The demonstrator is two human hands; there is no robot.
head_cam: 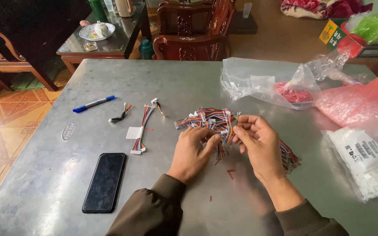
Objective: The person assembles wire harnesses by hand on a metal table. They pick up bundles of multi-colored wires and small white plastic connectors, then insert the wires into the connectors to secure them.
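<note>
Both hands work at one heap of multicoloured ribbon cables (206, 119) lying on the grey metal table (189, 83); the left hand (192, 153) rests palm down with its fingers curled onto the near edge of the heap, pinching some strands, while the right hand (259, 142) is raised a little, its thumb and forefinger closed on a thin wire end just beside the left fingertips; the heap spreads from directly beyond the left hand across to under and behind the right wrist, so its long run lies left to right across both hands, and the two are about equally near it; well off to the left of the left hand lie a finished cable with white connectors (141, 127), a shorter dark cable (121, 113), a blue marker (93, 104) and, nearer the body, a black phone (105, 181) face up; beyond the right hand sits a clear plastic bag (259, 81), to its right a pink bag (359, 98) and a bag of white connectors (366, 161)
</note>
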